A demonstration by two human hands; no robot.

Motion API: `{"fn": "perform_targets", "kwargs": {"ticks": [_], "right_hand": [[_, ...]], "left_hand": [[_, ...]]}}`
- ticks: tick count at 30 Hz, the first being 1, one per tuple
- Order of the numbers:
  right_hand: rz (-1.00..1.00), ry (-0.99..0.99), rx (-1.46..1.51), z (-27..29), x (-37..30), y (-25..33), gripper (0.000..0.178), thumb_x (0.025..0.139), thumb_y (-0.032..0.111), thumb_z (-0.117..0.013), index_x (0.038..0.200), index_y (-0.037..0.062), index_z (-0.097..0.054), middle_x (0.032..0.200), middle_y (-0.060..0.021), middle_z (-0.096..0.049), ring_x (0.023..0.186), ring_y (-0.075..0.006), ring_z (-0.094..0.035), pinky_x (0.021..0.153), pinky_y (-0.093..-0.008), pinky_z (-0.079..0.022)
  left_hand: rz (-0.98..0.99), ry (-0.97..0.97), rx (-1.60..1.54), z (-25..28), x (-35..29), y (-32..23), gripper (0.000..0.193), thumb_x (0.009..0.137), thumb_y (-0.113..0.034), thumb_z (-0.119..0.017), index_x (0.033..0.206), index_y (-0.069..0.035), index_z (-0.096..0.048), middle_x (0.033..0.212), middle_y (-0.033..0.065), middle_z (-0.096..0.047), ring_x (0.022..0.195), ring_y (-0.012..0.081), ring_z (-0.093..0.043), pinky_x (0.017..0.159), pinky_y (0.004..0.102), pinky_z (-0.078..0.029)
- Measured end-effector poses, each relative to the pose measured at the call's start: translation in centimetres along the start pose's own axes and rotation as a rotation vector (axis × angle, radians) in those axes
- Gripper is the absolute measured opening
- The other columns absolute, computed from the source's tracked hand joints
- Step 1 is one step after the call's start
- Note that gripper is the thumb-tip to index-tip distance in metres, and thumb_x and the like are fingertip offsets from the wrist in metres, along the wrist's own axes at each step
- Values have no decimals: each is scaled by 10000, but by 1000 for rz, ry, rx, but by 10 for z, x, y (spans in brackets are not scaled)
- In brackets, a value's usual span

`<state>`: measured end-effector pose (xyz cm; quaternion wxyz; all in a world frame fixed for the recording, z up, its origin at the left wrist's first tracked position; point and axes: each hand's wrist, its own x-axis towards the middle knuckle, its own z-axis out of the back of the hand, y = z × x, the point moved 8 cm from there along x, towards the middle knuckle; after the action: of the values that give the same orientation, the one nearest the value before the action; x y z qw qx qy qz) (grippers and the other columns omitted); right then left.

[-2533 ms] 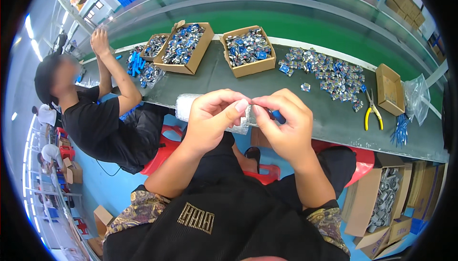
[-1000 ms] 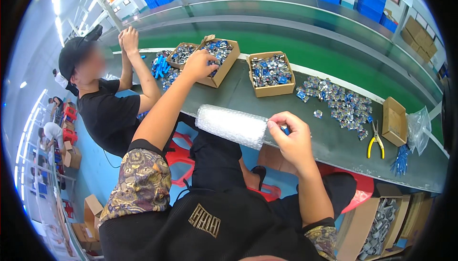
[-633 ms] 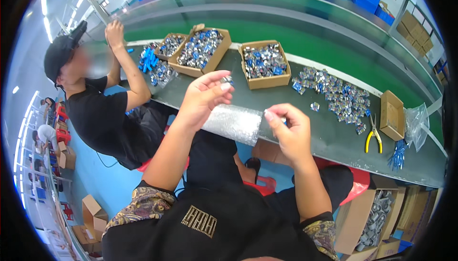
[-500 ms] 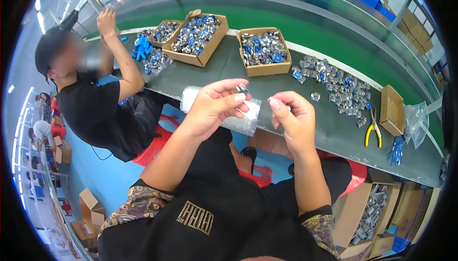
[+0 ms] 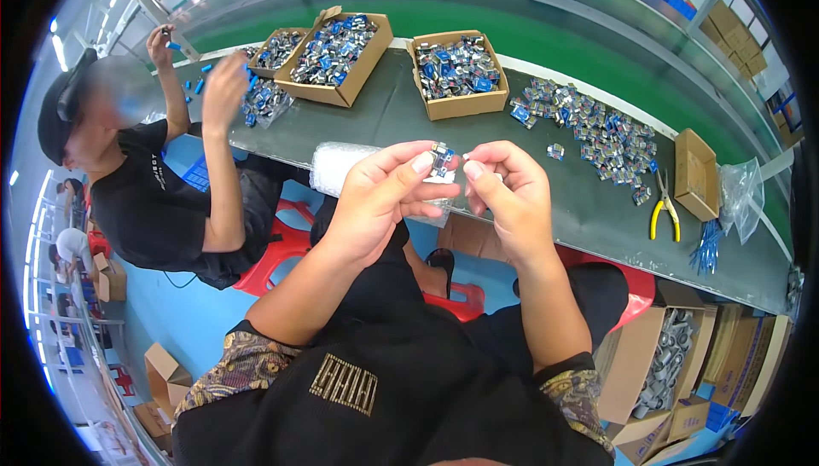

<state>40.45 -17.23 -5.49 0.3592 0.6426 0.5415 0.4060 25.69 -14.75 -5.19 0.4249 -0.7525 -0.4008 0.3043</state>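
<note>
My left hand [image 5: 374, 193] pinches a small blue-and-silver electronic part [image 5: 442, 157] between thumb and forefinger, in front of my chest. Close on its right, my right hand [image 5: 517, 197] has thumb and forefinger pressed together. Whatever that pinch may hold is too small to make out. Below and behind my left hand, a clear plastic bag [image 5: 333, 167] lies at the near edge of the dark bench [image 5: 375, 121]. Many similar parts form a loose pile [image 5: 597, 129] on the bench to the right, with one single part [image 5: 555, 151] lying just apart from it.
Beyond my hands stands a cardboard box [image 5: 465, 108] full of parts; another filled box [image 5: 337, 91] is farther left. Yellow-handled pliers [image 5: 665, 210], a small cardboard box [image 5: 695, 178] and blue ties [image 5: 706, 248] lie right. A co-worker [image 5: 162, 193] sits left.
My hands have come closer together, and the part in my left hand now shows its blue face. The co-worker's hands have moved apart, one lower toward the bench.
</note>
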Motion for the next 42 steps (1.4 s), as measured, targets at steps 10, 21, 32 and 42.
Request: {"fn": "perform_targets", "kwargs": {"ticks": [10, 21, 32, 42], "right_hand": [[73, -19, -113, -3, -2, 3, 93, 894, 64, -676, 941, 19, -609, 806, 1, -598, 681, -46, -524, 595, -198, -418], [228, -77, -266, -1, -4, 11, 91, 872, 42, -669, 943, 1, -629, 838, 7, -628, 749, -38, -558, 657, -198, -456], [-8, 6, -20, 1, 3, -7, 99, 919, 83, -645, 932, 50, -553, 763, 14, -589, 607, -32, -504, 538, -181, -396], [-41, -15, 1, 1, 4, -9, 93, 933, 93, -641, 934, 43, -563, 716, 28, -583, 592, -13, -491, 510, -183, -371]], "left_hand": [[-144, -77, 139, -3, 1, -7, 316, 978, -171, -585, 1229, 22, -573, 1183, 201, -653, 1038, 272, -684, 777, 314, -594], [-217, -81, 103, -8, 1, 0, 275, 965, -134, -606, 1185, 29, -579, 1116, 185, -675, 970, 261, -704, 749, 299, -608], [-69, 99, -94, 3, 6, 6, 286, 982, -209, -561, 1169, 7, -553, 1121, 105, -654, 1098, 224, -637, 946, 374, -510], [-171, 48, 111, 7, 10, 12, 289, 1001, -224, -528, 1204, -20, -558, 1144, 104, -645, 1036, 223, -670, 824, 322, -547]]}}
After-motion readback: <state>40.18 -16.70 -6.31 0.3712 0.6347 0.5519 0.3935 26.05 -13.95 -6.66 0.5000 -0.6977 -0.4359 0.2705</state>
